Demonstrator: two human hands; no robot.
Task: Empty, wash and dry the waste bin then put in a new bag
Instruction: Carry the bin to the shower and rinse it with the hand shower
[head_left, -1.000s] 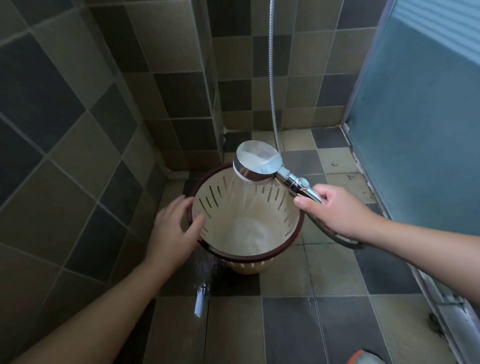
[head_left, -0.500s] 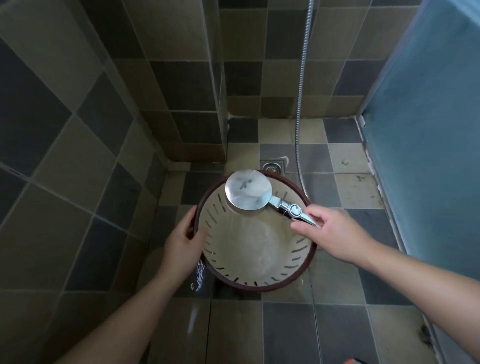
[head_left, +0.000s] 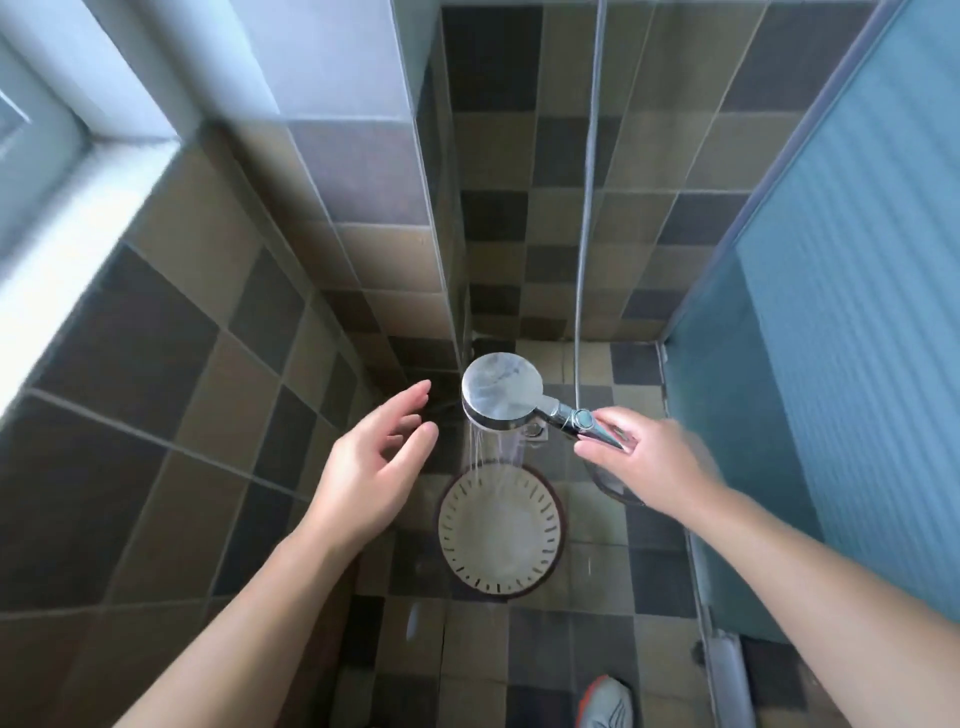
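Right hand grasps the shower head spraying the bin; left hand released.

The waste bin stands upright on the floor, mouth up, near the corner where the walls meet. Directly above it hangs the shower head, face down, with water falling from it into the bin. Its handle runs out to the right into the right hand, which grips it, and the hose climbs up the back wall just behind. The left hand hovers left of the shower head, apart from it and above the bin's left side, touching nothing. The glass partition stands along the right. A window ledge sits on the left wall. A shoe rests on the floor nearest the camera, right of the bin.
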